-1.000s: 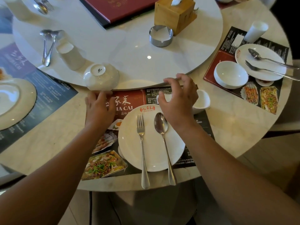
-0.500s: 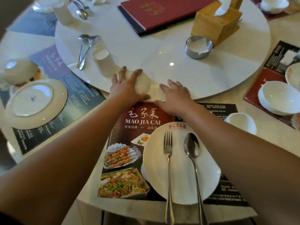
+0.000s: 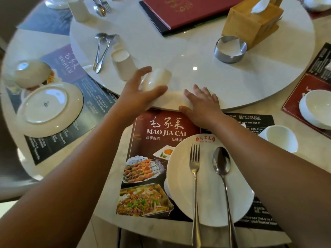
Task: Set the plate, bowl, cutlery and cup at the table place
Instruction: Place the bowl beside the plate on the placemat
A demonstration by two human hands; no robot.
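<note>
Now left hand (image 3: 138,93) grips a bowl (image 3: 156,80) (tilted, on the turntable (image 3: 232,83)).

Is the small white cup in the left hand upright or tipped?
Tipped: the small white cup lies on its side in the left hand, above the turntable.

Bare placemat (image 3: 161,127) lies open between the plate (image 3: 207,197) and the turntable (image 3: 197,56) rim. Right of the plate a bowl (image 3: 279,138) blocks. On the turntable's left, an upturned cup (image 3: 123,63) and spoons (image 3: 100,51) crowd; its middle is free.
</note>
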